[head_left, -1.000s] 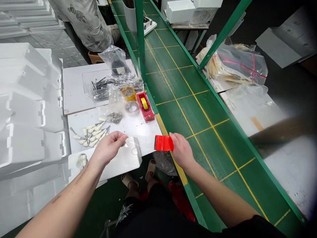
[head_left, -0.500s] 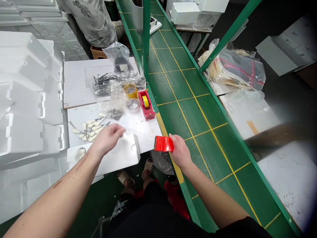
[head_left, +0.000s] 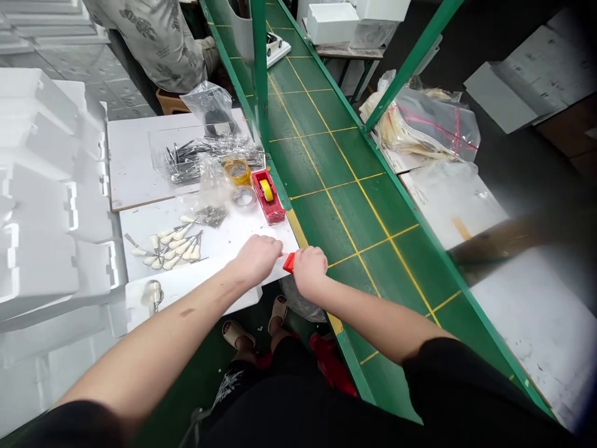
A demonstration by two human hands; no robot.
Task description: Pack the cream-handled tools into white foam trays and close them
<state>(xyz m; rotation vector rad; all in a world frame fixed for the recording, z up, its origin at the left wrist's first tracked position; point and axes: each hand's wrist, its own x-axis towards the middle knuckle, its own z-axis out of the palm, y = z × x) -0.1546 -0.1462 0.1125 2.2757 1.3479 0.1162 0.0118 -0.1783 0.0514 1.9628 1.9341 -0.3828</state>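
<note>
**Desk:** What's the scene at the line?

**Photographer:** Two bare hands meet at the edge of a white board (head_left: 224, 239) beside a green conveyor belt (head_left: 326, 186). A red handheld tape dispenser (head_left: 289, 263) shows only as a sliver between them, at the board's edge.

**Desk:** Who has hold of it?

**Photographer:** The right hand (head_left: 308, 270) is closed around it, knuckles up, fingers out of sight. The left hand (head_left: 256, 260) is curled and almost touching it from the other side. Whether the left hand grips anything, I can't tell; its fingertips are hidden.

**Desk:** What's the risk in this picture?

**Photographer:** The dispenser's cutting edge, if it has one facing the left fingers, could nick them should the hands slip or pull apart sharply. A loosened grip could also drop the dispenser onto the belt or down toward the sandalled feet (head_left: 242, 333) below.

**Desk:** And nearby?

**Photographer:** The left forearm (head_left: 181, 311) crosses above a white foam tray (head_left: 133, 305), close to a row of pear-handled awls (head_left: 172, 249) on the board. A careless sweep of that arm could scatter the awls or knock the tray off its perch, and the steel points could then prick a hand.
</note>
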